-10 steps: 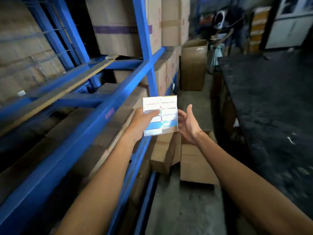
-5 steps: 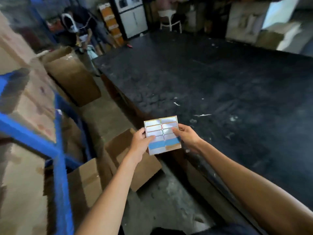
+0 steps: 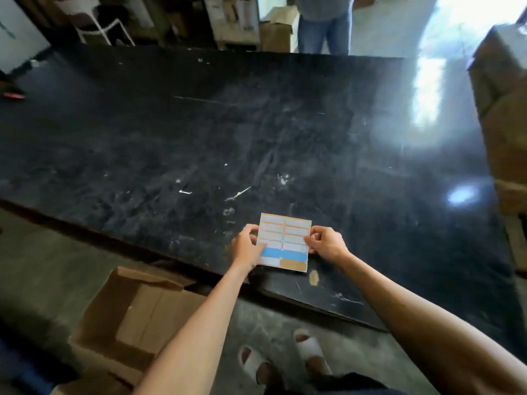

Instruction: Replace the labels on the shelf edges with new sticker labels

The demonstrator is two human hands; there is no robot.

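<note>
A square sticker label sheet [image 3: 283,242] with several white labels, a blue strip and a brown patch is held just above the near edge of a large black table [image 3: 256,132]. My left hand [image 3: 246,246] pinches its left edge. My right hand [image 3: 325,242] pinches its right edge. No shelf shows in this frame.
An open cardboard box [image 3: 137,317] sits on the floor at lower left. More boxes [image 3: 504,115] stack at the table's right end. A person in jeans [image 3: 323,24] stands beyond the far edge, and a white chair [image 3: 94,21] is at back left. My sandalled feet [image 3: 285,357] are on concrete.
The view has swung from the blue shelving to the black table. My right hand, open a second ago, now grips the sheet's right edge, and the sheet is over the table.
</note>
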